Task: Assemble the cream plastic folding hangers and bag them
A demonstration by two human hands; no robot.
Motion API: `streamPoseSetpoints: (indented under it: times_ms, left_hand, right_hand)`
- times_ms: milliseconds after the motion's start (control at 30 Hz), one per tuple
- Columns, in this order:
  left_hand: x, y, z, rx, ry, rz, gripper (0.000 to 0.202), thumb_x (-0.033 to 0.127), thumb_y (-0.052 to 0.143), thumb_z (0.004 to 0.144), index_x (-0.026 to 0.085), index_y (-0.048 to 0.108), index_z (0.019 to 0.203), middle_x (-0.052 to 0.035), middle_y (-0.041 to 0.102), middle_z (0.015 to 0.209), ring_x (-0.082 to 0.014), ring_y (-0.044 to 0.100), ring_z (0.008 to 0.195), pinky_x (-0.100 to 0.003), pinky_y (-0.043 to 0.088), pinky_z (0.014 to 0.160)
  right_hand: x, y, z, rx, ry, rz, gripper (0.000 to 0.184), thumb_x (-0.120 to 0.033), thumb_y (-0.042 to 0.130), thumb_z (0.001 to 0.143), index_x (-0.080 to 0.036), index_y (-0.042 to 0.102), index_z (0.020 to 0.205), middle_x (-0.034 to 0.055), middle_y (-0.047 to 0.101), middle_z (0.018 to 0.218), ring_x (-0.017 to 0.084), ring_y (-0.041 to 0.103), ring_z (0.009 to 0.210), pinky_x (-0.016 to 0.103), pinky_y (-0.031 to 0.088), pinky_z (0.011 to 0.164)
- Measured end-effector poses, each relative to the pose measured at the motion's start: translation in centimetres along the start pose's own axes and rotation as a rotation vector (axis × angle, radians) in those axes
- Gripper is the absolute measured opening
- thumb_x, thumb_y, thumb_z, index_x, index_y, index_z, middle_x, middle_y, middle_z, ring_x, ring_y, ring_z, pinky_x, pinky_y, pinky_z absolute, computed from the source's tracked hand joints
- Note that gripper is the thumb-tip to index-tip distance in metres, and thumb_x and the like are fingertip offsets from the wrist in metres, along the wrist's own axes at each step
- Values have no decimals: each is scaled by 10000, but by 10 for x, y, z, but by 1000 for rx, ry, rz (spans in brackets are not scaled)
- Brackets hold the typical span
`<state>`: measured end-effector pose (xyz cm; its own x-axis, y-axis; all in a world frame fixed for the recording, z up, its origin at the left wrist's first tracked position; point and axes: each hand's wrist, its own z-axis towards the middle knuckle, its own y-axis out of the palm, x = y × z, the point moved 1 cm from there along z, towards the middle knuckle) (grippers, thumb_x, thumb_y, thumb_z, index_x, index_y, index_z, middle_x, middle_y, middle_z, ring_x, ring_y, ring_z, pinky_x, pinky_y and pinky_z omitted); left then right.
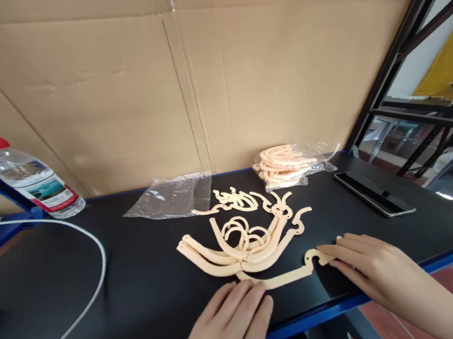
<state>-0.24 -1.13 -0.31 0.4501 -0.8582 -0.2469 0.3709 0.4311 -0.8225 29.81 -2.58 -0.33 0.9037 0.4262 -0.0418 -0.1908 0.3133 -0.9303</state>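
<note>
A cream plastic hanger arm lies near the table's front edge, with a curled hook piece at its right end. My left hand has its fingers pressed together over the arm's left end. My right hand pinches the far end of the hook piece; its fingertips hide part of it. Just beyond my hands is a loose pile of hanger arms, several with hooks at their right ends. Curved pieces lie among them, and a small heap of hook pieces sits behind.
A clear plastic bag lies flat at the back. Beside it to the right is a bag of cream pieces. A phone rests at the right, a water bottle stands back left, and a white cable curves across the left side.
</note>
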Motion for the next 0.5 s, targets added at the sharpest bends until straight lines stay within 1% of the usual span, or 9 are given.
streamPoseSetpoints:
  times_ms: [67, 133, 233, 300, 333, 400, 467, 500]
  left_hand:
    - [10, 8, 0, 44, -18, 32, 400, 440, 443, 974, 163, 681, 1136, -37, 739, 1142, -215, 645, 1061, -320, 465, 949]
    - [14, 13, 2, 55, -49, 50, 424, 464, 456, 959, 158, 681, 1147, -37, 739, 1153, -217, 648, 1072, -321, 473, 946]
    - [16, 17, 8, 57, -68, 64, 435, 482, 453, 953, 175, 678, 1162, -37, 731, 1178, -218, 659, 1078, -315, 506, 910]
    - [15, 18, 9, 73, -66, 71, 458, 516, 445, 951, 185, 674, 1170, -43, 720, 1204, -221, 660, 1094, -310, 525, 892]
    - [15, 19, 10, 77, -66, 69, 463, 525, 442, 952, 189, 672, 1171, -44, 715, 1213, -224, 659, 1103, -311, 534, 885]
    - [14, 18, 8, 72, -63, 41, 418, 486, 437, 966, 203, 669, 1168, -34, 712, 1218, -228, 662, 1105, -317, 548, 873]
    - [12, 14, 6, 51, -58, -27, 341, 394, 431, 983, 220, 669, 1153, -14, 720, 1204, -223, 676, 1076, -318, 557, 863]
    - [9, 9, 5, 56, -62, -74, 307, 339, 428, 986, 225, 673, 1132, -5, 731, 1180, -215, 685, 1049, -311, 560, 855]
  right_hand:
    - [0, 0, 7, 17, 10, 26, 270, -225, 426, 979, -262, 691, 1020, 39, 703, 778, 211, 676, 701, 313, 523, 635]
    - [3, -2, 15, -13, 20, 72, 274, -189, 419, 969, -251, 681, 1019, 43, 695, 813, 211, 672, 740, 321, 527, 660]
    - [10, -7, 30, -60, 49, 150, 279, -156, 421, 953, -227, 638, 1114, 60, 683, 913, 213, 658, 815, 338, 528, 706]
    - [10, -11, 42, -24, 67, 195, 281, -164, 429, 953, -209, 615, 1159, 75, 674, 956, 218, 648, 850, 347, 518, 734]
    - [8, -13, 49, -1, 66, 228, 271, -173, 434, 955, -205, 620, 1150, 78, 672, 955, 215, 643, 849, 341, 512, 735]
    - [-2, -17, 68, 8, 35, 323, 227, -195, 453, 957, -206, 651, 1067, 67, 669, 918, 198, 633, 818, 313, 498, 717]
    - [-17, -17, 90, -38, -20, 424, 173, -227, 503, 946, -207, 674, 964, 49, 671, 884, 176, 619, 778, 286, 483, 700]
    - [-26, -16, 101, -66, -55, 430, 153, -238, 534, 930, -209, 684, 922, 38, 671, 837, 175, 611, 755, 282, 471, 682]
